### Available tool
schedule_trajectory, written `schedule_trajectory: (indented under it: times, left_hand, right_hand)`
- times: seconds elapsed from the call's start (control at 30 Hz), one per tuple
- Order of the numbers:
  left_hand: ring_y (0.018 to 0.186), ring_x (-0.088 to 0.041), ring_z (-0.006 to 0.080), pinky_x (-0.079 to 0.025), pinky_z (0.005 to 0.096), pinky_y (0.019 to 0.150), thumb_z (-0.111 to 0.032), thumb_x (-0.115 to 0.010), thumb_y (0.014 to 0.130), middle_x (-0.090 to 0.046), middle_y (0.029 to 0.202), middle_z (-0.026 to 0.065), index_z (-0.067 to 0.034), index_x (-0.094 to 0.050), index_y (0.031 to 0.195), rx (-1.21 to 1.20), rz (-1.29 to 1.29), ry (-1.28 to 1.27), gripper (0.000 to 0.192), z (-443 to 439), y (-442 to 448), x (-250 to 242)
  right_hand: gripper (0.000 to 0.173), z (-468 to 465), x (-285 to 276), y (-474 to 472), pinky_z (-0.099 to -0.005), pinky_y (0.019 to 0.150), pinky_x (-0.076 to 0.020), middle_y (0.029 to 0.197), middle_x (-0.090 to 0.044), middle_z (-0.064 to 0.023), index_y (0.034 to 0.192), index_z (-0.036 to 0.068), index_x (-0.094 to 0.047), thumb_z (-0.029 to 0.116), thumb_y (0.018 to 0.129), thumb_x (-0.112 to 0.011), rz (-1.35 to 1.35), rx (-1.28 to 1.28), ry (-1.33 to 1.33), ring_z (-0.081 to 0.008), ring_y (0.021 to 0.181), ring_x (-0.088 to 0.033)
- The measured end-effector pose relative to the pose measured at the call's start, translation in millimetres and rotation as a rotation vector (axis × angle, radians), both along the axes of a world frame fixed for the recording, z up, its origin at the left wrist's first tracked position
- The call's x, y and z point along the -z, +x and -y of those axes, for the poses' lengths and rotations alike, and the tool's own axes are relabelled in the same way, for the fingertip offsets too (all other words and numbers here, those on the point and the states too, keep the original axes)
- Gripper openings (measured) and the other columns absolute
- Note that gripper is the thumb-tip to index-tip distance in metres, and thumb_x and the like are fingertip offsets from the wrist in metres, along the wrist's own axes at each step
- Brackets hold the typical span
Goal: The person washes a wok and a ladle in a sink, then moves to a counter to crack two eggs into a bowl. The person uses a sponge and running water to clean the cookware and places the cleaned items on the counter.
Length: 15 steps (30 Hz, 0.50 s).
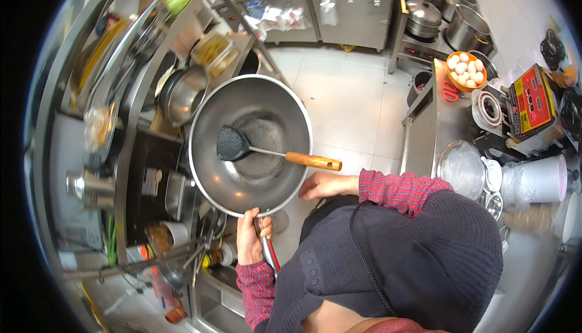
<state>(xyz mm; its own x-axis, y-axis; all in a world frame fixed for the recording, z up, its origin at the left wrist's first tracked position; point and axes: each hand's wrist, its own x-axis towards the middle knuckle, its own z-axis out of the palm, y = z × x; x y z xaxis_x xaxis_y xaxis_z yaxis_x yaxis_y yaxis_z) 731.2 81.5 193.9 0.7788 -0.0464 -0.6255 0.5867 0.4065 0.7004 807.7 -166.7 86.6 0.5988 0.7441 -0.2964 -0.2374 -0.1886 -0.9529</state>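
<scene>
My left hand (253, 235) grips the handle of a large dark wok (266, 176), thumb up near the rim. The handle (271, 252) is silvery with a red strip. Inside the wok lies a spatula (234, 143) with a black speckled head. Its wooden handle (313, 160) crosses the right rim and sticks out past it. Close by that rim is my right hand (325, 184), below the spatula handle, its fingers loosely bent and holding nothing. I cannot tell if its fingertips touch the wok.
Left stands a steel shelf rack (132, 119) with a steel bowl (184, 96) near the wok. A sink (223, 303) is at lower left. The right counter (420, 148) carries a basket of eggs (466, 88), red-handled scissors (450, 91) and a red-panelled machine (534, 98). Pots (468, 26) stand behind.
</scene>
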Motion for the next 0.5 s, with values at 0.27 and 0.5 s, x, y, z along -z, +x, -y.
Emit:
schedule_trajectory:
  times: [0.27,0.5]
  left_hand:
    - [0.038,-0.042,0.0152,-0.036,0.0301,0.036,-0.023,-0.049,0.091,-0.052,0.058,0.0084,-0.004,-0.048,0.078,0.205,-0.003,-0.014,0.022,95.2,192.2,18.3]
    - [0.042,-0.042,0.0140,-0.036,0.0292,0.041,-0.021,-0.045,0.092,-0.052,0.061,0.0079,-0.005,-0.046,0.079,0.188,0.095,-0.095,0.021,178.4,333.2,42.9]
  right_hand:
    - [0.056,51.3,-22.0,70.5,-0.0317,0.093,-0.0456,0.110,-0.068,-0.0109,0.117,-0.002,-0.064,0.046,0.089,-0.064,0.015,-0.097,0.037,-0.0186,0.103,-0.061]
    - [0.037,54.7,-33.1,128.1,-0.0291,0.077,-0.0490,0.095,-0.066,-0.0069,0.113,0.003,-0.055,0.030,0.090,-0.065,-0.212,0.295,0.289,-0.0148,0.089,-0.062]
